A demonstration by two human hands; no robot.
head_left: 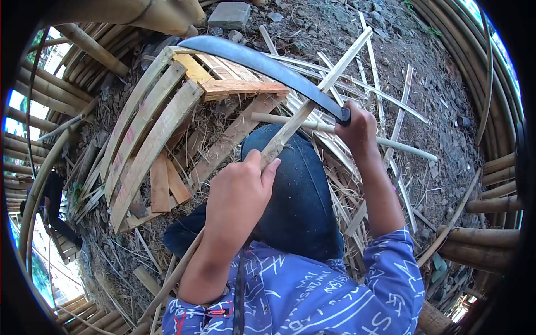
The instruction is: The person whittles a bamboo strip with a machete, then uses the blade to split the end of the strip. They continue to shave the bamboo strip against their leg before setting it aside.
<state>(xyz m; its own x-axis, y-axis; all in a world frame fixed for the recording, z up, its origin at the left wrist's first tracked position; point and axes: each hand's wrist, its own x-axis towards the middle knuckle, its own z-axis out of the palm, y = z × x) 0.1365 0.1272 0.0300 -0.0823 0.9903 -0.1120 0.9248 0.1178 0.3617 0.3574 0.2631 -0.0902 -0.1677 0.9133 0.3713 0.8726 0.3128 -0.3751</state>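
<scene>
My left hand (240,192) is closed round the near end of a split bamboo strip (341,64), which slants up and right over my knee. My right hand (357,129) grips the dark handle of a machete (251,58). Its long curved blade reaches up and left and crosses over the strip a little beyond my left hand. Beneath, a pale round stick (402,148) passes by my right hand and over my knee; I cannot tell whether the hand touches it.
A slatted wooden crate (159,134) lies tilted at the left. Split strips (402,106) and shavings litter the stony ground ahead and right. Bamboo poles (486,245) stack along the right side, more at the left. A grey block (229,15) lies at the top. Someone's dark-clothed leg shows far left.
</scene>
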